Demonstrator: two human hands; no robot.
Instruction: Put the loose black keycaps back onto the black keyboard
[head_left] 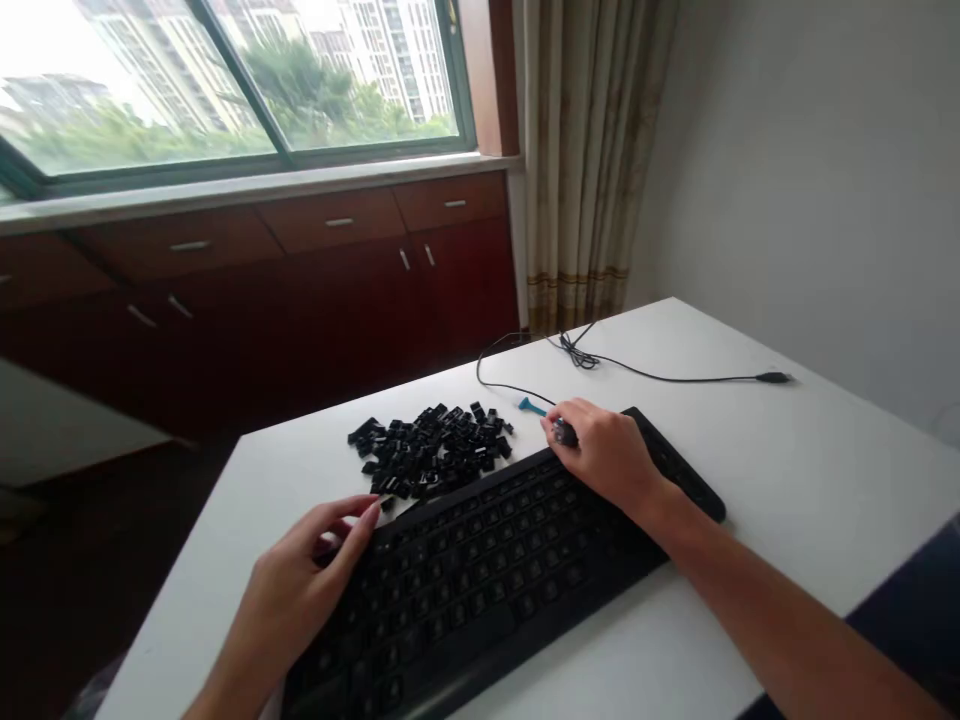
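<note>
A black keyboard lies at a slant on the white table, its key positions showing bare sockets over much of its surface. Behind it is a heap of loose black keycaps. My left hand is at the keyboard's upper left edge, thumb and forefinger close together beside a small black keycap; whether they grip it is unclear. Over the keyboard's upper right part, my right hand is closed on a dark object with a blue tip, seemingly a tool handle.
A thin black cable runs behind the keyboard, with a tangled bundle and a plug at the right. The white table's far edge faces dark red cabinets below a window. A curtain hangs beside them.
</note>
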